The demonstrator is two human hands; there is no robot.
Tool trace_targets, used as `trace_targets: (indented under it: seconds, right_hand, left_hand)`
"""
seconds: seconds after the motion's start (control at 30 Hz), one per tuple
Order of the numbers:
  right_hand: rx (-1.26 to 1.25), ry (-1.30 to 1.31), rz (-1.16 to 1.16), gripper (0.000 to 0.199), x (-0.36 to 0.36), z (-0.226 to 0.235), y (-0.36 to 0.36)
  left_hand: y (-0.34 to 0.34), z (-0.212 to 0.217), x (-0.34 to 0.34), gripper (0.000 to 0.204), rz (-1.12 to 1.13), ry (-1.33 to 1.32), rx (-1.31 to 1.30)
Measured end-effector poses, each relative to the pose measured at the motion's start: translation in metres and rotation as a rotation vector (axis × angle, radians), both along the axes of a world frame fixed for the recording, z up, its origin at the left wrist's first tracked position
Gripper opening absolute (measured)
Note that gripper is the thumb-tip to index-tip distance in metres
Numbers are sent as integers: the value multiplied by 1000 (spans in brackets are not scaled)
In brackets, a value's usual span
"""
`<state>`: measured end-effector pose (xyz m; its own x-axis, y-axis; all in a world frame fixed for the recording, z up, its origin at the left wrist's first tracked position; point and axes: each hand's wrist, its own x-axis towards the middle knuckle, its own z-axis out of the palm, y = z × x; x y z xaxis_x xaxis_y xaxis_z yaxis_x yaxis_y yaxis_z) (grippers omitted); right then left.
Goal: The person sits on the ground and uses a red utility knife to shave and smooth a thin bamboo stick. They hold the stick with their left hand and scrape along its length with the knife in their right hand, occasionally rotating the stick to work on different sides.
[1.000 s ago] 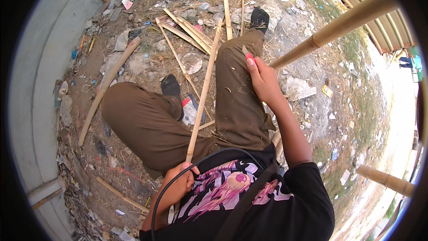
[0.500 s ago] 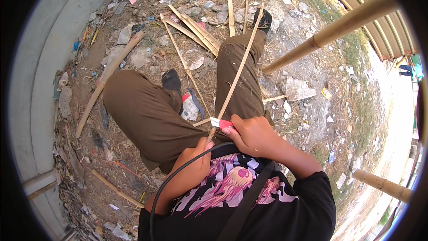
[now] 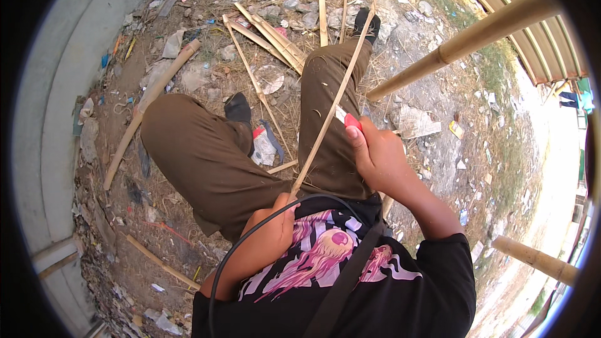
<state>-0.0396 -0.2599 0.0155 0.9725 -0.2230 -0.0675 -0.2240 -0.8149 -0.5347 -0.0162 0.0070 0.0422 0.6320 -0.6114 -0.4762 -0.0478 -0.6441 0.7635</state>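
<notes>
The left hand point(image 3: 270, 228) is closed around the near end of a long bamboo strip point(image 3: 332, 103), holding it low against the body, just above the printed shirt point(image 3: 325, 256). The strip runs up and away over the right thigh of the brown trousers point(image 3: 206, 163) toward the black shoe point(image 3: 365, 22). The right hand point(image 3: 379, 156) is clamped on a red-handled knife point(image 3: 352, 121), whose short pale blade meets the strip about a third of the way up from the near end.

1 second ago the right hand was far out along the strip, near the knee; half a second ago it was pulled in close to the left hand. Now it sits between those 2 spots, so the blade is travelling back and forth along the strip, which reads as repeated shaving strokes. Pale shavings lie on the trouser leg.

Around the legs are more split bamboo pieces point(image 3: 275, 40), a thick bamboo pole point(image 3: 463, 40) to the right, and littered dirt point(image 3: 188, 75).
</notes>
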Motion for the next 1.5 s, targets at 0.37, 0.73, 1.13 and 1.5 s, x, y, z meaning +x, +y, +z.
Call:
trace_targets:
  seconds: [0.37,0.73,1.13,1.5]
  right_hand:
    - [7,46,242,43,-22,-12,46]
    - [-187,3,-125,47,8,-16,-35]
    - [-23,-43,225,42,-30,-16,43]
    - [-292,-75,-200,49,34,-20,-54]
  left_hand:
    - [-20,-25,4,20,-77,-256,19]
    - [-7,-27,-8,17,-63,-355,68]
    - [-18,-42,13,32,317,728,-510]
    - [-1,-44,-9,29,293,847,-569]
